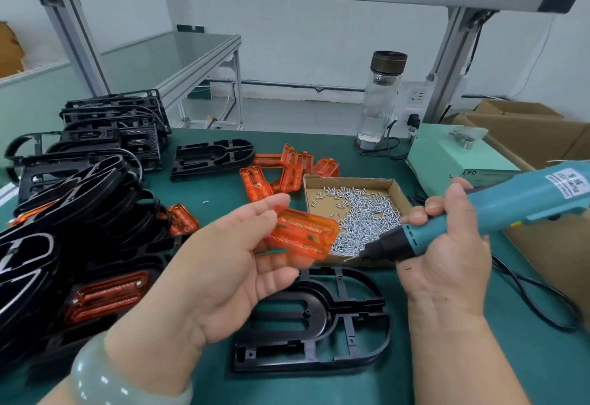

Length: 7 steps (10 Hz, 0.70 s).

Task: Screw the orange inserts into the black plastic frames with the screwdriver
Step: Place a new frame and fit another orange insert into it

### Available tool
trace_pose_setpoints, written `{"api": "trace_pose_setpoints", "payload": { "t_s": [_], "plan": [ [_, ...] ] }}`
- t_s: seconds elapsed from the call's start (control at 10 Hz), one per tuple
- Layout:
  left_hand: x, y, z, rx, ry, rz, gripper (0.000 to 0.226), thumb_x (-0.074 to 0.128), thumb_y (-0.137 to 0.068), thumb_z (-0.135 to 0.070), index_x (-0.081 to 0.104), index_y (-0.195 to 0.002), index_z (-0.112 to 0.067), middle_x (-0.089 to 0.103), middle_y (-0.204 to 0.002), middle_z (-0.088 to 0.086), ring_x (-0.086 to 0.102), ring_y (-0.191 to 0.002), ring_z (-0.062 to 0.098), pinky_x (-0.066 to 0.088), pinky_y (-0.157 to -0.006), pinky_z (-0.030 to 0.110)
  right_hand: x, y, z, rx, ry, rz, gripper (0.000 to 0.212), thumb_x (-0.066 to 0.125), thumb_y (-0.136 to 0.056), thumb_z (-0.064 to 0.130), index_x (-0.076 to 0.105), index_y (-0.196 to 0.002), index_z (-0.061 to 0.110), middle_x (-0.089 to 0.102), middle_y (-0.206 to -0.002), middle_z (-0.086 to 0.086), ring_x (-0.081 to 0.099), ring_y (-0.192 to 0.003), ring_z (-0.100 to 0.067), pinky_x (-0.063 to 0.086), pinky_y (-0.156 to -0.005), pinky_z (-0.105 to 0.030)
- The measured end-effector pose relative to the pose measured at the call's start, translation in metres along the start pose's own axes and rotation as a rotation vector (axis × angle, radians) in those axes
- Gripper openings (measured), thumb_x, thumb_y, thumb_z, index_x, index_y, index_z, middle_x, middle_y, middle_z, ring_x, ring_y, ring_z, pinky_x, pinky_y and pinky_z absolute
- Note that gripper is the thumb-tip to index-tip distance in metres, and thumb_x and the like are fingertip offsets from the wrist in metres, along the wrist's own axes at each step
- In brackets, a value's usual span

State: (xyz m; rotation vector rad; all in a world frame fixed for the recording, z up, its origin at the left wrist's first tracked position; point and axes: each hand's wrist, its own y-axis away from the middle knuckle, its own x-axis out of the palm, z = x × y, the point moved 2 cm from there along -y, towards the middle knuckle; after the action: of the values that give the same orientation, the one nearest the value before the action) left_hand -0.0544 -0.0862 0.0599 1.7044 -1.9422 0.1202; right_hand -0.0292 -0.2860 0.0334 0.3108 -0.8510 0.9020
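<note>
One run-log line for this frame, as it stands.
left hand: holds orange insert | right hand: grips screwdriver, tip by screw box | black frame: flat on table, no insert fitted

Cut off at right edge: rear of screwdriver, label too blurred to read. Hidden behind orange insert: fingertips of left hand. Covered by that hand: upper-left part of nearest black frame.

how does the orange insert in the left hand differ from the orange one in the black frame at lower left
The held insert is loose, pinched above the table by the left hand; the lower-left insert sits in a black frame on the pile. The held insert looks bright; the lower-left insert looks darker against the black. Both are ribbed translucent orange.
</note>
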Motion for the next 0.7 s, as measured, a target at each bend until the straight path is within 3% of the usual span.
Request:
{"api": "trace_pose_setpoints", "payload": {
  "t_s": [0.1, 0.2, 0.3, 0.4, 0.5, 0.6, 0.7],
  "plan": [
    [-0.001, 0.001, 0.003, -0.011, 0.073, 0.075, 0.046, 0.052, -0.075, 0.002, 0.065, -0.113, -0.020, 0.068, -0.081, 0.012, 0.062, -0.060, 0.017, 0.051, -0.045, 0.022, 0.000, 0.000, 0.000, -0.004, 0.010, 0.003, 0.010, 0.057, -0.096, 0.016, 0.058, -0.092, 0.025, 0.048, -0.061, 0.007, 0.046, -0.050, -0.008, 0.041, -0.058, -0.022],
    [-0.005, 0.000, -0.002, 0.139, -0.275, 0.071, 0.062, 0.040, -0.080, 0.019, 0.062, -0.118, -0.024, 0.069, -0.078, 0.001, 0.064, -0.069, 0.014, 0.054, -0.056, 0.025, 0.000, 0.001, 0.000, -0.013, 0.020, 0.007, 0.009, 0.057, -0.096, 0.016, 0.058, -0.093, 0.024, 0.048, -0.061, 0.007, 0.046, -0.051, -0.009, 0.041, -0.058, -0.022],
    [-0.010, 0.000, -0.018, 0.477, -0.960, -0.075, 0.049, 0.047, -0.086, 0.006, 0.056, -0.113, -0.034, 0.070, -0.085, -0.011, 0.066, -0.078, 0.006, 0.053, -0.080, 0.028, 0.000, 0.001, -0.001, -0.014, 0.028, 0.015, 0.007, 0.057, -0.096, 0.017, 0.057, -0.094, 0.024, 0.048, -0.061, 0.008, 0.046, -0.051, -0.008, 0.042, -0.059, -0.021],
    [-0.003, 0.006, -0.031, 0.666, -1.400, -0.048, 0.032, 0.045, -0.088, -0.019, 0.060, -0.099, -0.044, 0.058, -0.088, -0.016, 0.059, -0.076, 0.003, 0.044, -0.073, 0.014, 0.000, 0.001, -0.001, -0.018, 0.034, 0.029, 0.008, 0.056, -0.097, 0.016, 0.057, -0.094, 0.023, 0.049, -0.060, 0.008, 0.046, -0.050, -0.008, 0.043, -0.057, -0.021],
    [0.017, -0.005, -0.022, 0.539, -1.772, 0.121, 0.036, 0.040, -0.095, -0.025, 0.057, -0.122, -0.041, 0.043, -0.080, -0.008, 0.059, -0.088, 0.017, 0.041, -0.072, 0.016, 0.001, 0.002, -0.002, -0.020, 0.036, 0.033, 0.008, 0.055, -0.097, 0.016, 0.057, -0.094, 0.023, 0.049, -0.059, 0.008, 0.046, -0.050, -0.009, 0.042, -0.057, -0.020],
    [0.018, -0.021, -0.006, 0.400, -1.968, 0.264, 0.027, 0.045, -0.097, -0.023, 0.057, -0.122, -0.019, 0.040, -0.070, -0.006, 0.059, -0.099, 0.019, 0.034, -0.056, 0.010, 0.001, 0.003, -0.002, -0.010, 0.025, 0.039, 0.009, 0.056, -0.097, 0.015, 0.057, -0.093, 0.023, 0.049, -0.058, 0.008, 0.046, -0.050, -0.009, 0.042, -0.056, -0.020],
    [0.011, -0.023, 0.006, 0.459, -1.984, 0.379, 0.014, 0.055, -0.092, -0.023, 0.062, -0.101, -0.033, 0.045, -0.083, -0.010, 0.057, -0.095, 0.016, 0.040, -0.076, 0.023, 0.002, 0.003, -0.002, -0.003, 0.018, 0.034, 0.008, 0.057, -0.096, 0.014, 0.057, -0.094, 0.022, 0.049, -0.058, 0.007, 0.045, -0.050, -0.009, 0.042, -0.055, -0.020]
  ]
}}
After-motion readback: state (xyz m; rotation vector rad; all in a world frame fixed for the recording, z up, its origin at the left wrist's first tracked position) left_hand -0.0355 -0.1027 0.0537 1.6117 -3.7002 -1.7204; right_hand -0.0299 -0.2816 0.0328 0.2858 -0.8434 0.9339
